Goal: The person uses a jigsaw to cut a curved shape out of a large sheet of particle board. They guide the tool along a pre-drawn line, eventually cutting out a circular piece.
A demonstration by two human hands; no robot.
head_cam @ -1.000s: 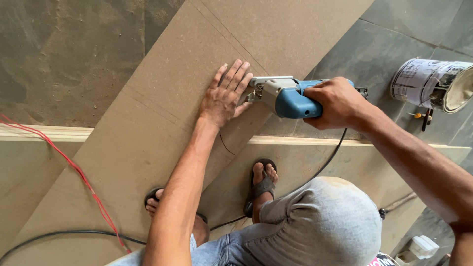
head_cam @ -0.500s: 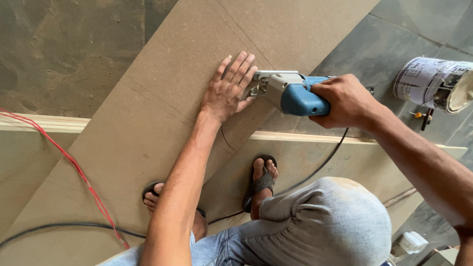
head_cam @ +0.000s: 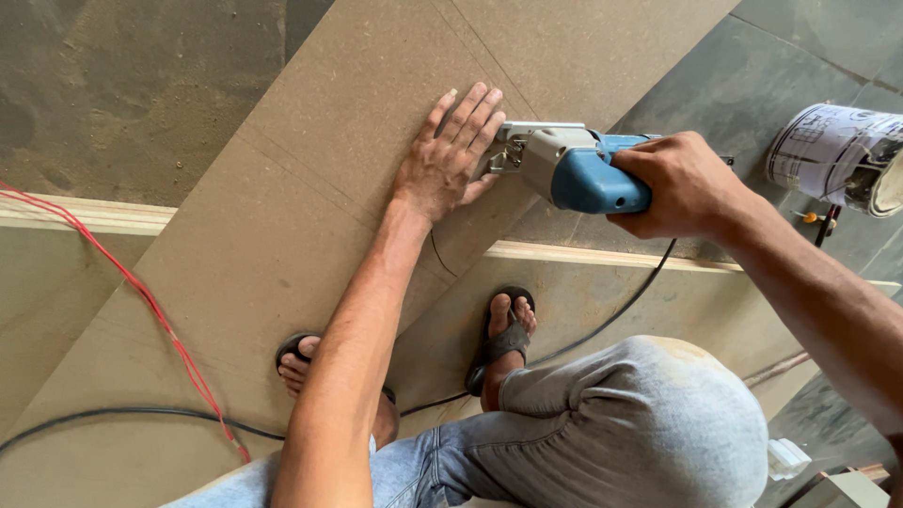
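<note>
Gripping the blue power saw (head_cam: 574, 169), right hand (head_cam: 682, 183); left hand (head_cam: 450, 155), spread on the fibreboard panel (head_cam: 282, 235), risks blade contact beside the saw.

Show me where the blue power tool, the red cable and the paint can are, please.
blue power tool (head_cam: 588, 174), head view, on its blue body.
red cable (head_cam: 155, 315), head view, mid-length over the board.
paint can (head_cam: 823, 150), head view, on its labelled side.
</note>
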